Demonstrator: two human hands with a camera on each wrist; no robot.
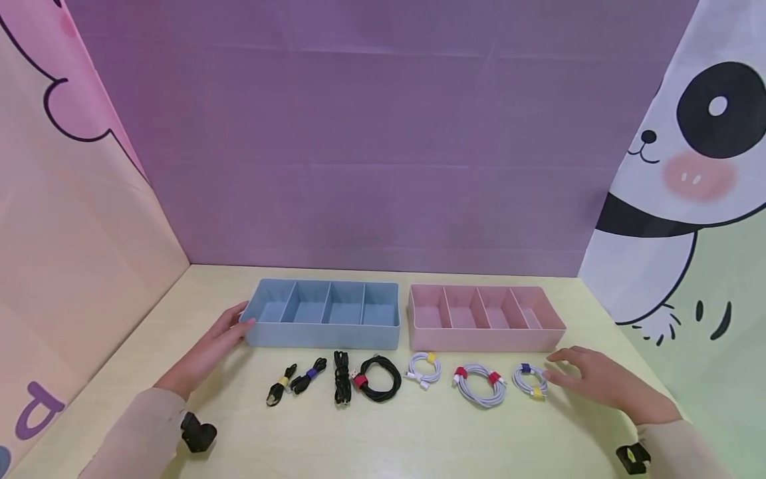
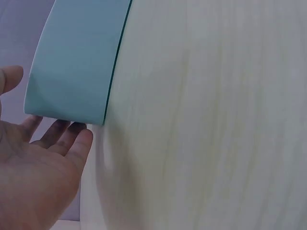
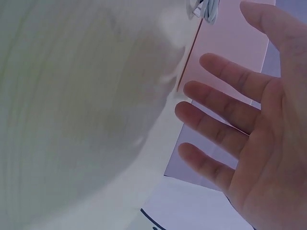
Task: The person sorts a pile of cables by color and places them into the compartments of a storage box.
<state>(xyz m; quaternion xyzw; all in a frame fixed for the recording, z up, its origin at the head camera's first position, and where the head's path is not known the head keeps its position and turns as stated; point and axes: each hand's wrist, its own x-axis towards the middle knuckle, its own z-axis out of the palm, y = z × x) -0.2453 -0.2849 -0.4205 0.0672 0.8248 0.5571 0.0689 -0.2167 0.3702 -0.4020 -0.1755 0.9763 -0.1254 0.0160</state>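
Note:
My left hand (image 1: 218,346) is at the left end of a blue divided box (image 1: 323,336). In the left wrist view, its fingertips (image 2: 82,139) touch the end wall of the blue box (image 2: 72,62), while the thumb stands apart. My right hand (image 1: 598,378) hovers with spread fingers near a white coiled cable (image 1: 519,382) with blue and yellow ties. Behind that hand stands a pink divided box (image 1: 487,339). Nothing lies in the right palm (image 3: 268,158); a bit of white cable (image 3: 209,10) shows beyond its fingers.
Before the boxes lie black cables with yellow (image 1: 281,384) and blue ties (image 1: 308,376), a black bundle (image 1: 342,379) and a black coil (image 1: 391,392) with a red tie. White coils (image 1: 411,362) (image 1: 479,401) lie further right. Purple backdrop (image 1: 383,146) rises behind.

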